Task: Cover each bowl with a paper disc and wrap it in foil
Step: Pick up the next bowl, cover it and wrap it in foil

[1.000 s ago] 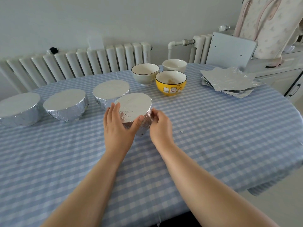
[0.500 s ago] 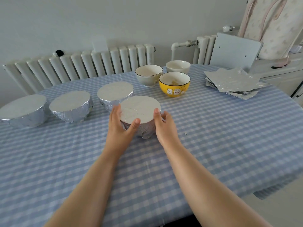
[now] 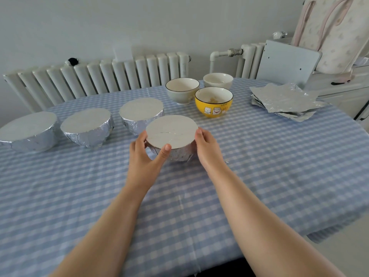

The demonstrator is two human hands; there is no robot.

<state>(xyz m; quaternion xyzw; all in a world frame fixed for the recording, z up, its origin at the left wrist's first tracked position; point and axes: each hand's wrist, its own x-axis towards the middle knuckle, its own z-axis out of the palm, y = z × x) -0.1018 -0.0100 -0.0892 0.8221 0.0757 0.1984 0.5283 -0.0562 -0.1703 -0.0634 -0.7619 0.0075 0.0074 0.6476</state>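
Observation:
A foil-wrapped bowl (image 3: 172,133) sits in the middle of the table, its flat top facing me. My left hand (image 3: 144,156) grips its left side, thumb on the near rim. My right hand (image 3: 207,149) cups its right side. Three more wrapped bowls stand to the left: one right behind it (image 3: 141,112), one further left (image 3: 86,125), one at the left edge (image 3: 28,131). Uncovered bowls stand behind: a yellow one with cat pictures (image 3: 213,101), a grey-green one (image 3: 182,90) and a white one (image 3: 218,80). A stack of foil sheets (image 3: 283,99) lies at the back right.
The table carries a blue checked tablecloth (image 3: 259,166). White radiators (image 3: 95,78) line the wall behind it. A grey board (image 3: 287,62) and a padded seat (image 3: 331,33) stand at the back right, beside a white cabinet (image 3: 343,96).
The bowl was tilted toward me between both hands; it now stands level on the table. My hands stay on its two sides.

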